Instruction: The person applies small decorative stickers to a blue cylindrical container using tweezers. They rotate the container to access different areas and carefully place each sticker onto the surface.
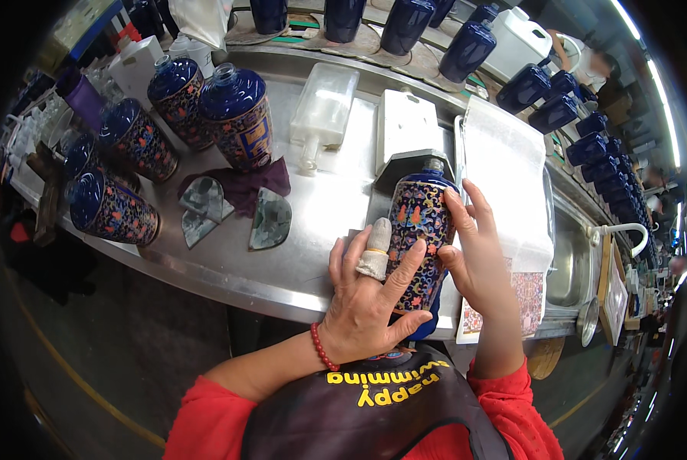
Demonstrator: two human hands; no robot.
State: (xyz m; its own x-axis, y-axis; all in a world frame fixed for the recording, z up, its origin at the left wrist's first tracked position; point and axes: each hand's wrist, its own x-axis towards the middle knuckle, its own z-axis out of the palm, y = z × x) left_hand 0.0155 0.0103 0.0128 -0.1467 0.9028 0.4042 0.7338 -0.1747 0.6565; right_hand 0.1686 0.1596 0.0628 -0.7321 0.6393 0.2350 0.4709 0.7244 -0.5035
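Observation:
A dark blue bottle (422,211) with a colourful floral wrap is between my hands at the table's front edge, its clear neck pointing away from me. My left hand (366,299) lies across its left side and lower front, the index finger stretched over the pattern and the thumb near the base. A grey-white finger cot (374,249) covers one left finger. On the bottle's right side, my right hand (477,249) touches with fingertips near the shoulder and the thumb lower down. Beneath my left hand the lower part is partly hidden.
White sheets (504,169) and a printed floral sheet (529,295) lie at right, before a sink (570,264). Several patterned bottles (236,115) stand left, near a purple cloth (240,195) and dark, mottled curved pieces (270,218). A clear bottle (324,107) and white device (406,126) sit behind.

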